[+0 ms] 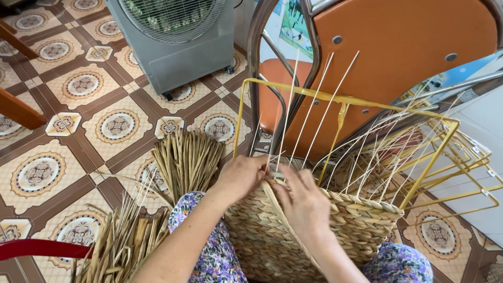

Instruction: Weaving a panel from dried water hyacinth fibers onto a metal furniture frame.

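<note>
Resting on my lap, the half-woven tan straw basket (pixel 314 225) has both hands at its rim: left hand (pixel 242 175) pinching a strand, right hand (pixel 304 204) pressing beside it; the white upright stakes (pixel 309 115) rise just beyond.

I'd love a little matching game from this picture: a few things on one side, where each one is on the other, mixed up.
Things:
1. half-woven basket
2. fan
3. bundle of dried stalks
4. orange chair

Places:
A. standing on the tiled floor, top left
B. lying on the floor left of the hands
C. on the person's lap, under both hands
D. behind the yellow wire frame

Pairs: 1-C, 2-A, 3-B, 4-D
</note>
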